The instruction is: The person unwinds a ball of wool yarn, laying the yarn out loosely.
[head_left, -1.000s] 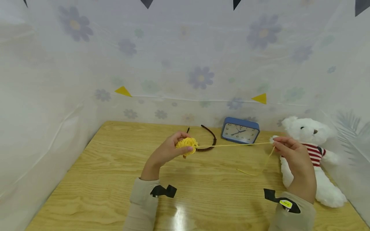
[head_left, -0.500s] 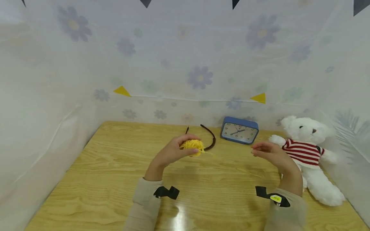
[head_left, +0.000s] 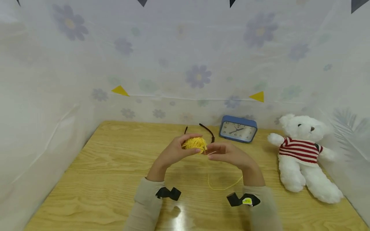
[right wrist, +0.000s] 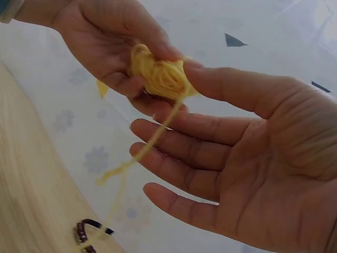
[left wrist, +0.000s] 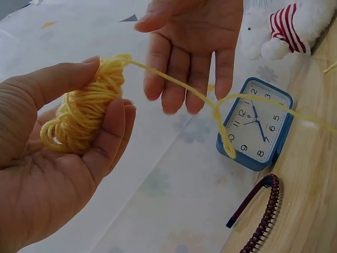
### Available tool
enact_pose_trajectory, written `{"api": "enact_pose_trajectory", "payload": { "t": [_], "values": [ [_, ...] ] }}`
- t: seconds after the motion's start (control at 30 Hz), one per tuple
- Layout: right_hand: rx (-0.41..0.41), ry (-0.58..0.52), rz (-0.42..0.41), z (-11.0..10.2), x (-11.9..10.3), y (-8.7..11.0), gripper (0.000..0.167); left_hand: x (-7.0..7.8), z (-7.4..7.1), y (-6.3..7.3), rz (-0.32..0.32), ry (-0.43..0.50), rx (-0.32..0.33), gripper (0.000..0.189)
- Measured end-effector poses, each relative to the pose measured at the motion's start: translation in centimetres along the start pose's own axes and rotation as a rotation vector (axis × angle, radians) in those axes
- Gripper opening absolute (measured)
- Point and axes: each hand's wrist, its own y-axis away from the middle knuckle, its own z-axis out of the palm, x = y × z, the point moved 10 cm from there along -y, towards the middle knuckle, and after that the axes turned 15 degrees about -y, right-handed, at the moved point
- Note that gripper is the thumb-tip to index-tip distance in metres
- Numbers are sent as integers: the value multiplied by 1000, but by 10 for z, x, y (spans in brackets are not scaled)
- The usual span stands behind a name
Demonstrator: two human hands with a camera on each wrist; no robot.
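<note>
While we held the yellow yarn [head_left: 194, 144]: it sat wound in a small bundle in our left hand [head_left: 171, 154], raised over the table [head_left: 101, 192].
Left fingers: we had them curled round the bundle, the thumb on one side and the other fingers against the opposite side.
Right hand [head_left: 235, 157]: we held it just beside the yarn, fingers loosely extended and a little spread; whether its thumb tip touched the bundle, we could not tell.
Loose strand [left wrist: 180, 83]: it ran from the bundle past our right fingers, then forked into a short thick end and a long thin length, which dipped in a curve below our right hand.
Blue clock [head_left: 238, 130]: we saw it standing at the back of the table, its dial towards us.
Dark beaded band [left wrist: 269, 200]: it lay curved on the table behind our hands, near the clock.
White bear [head_left: 292, 173]: it sat at our right in a striped red-and-white top, well apart from the yarn.
Flowered sheet [head_left: 162, 70]: it hung behind the table.
</note>
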Motion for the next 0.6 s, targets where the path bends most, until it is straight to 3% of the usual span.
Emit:
{"api": "enact_pose_trajectory", "payload": {
  "t": [0.1, 0.2, 0.4, 0.6],
  "values": [
    [-55, -48, -2, 16, 3, -10, 31, 1, -1, 1, 7, -4, 4, 48],
    [-34, -74, -28, 16, 0, -10, 21, 2, -3, 1, 10, -14, 11, 49],
    [191, -90, -138, -15, -18, 7, 13, 1, -7, 3, -10, -43, 32, 46],
    [350, -86, -286, -33, -44, 26, 16, 8, -3, 3, 50, -31, 1, 41]
  ]
}}
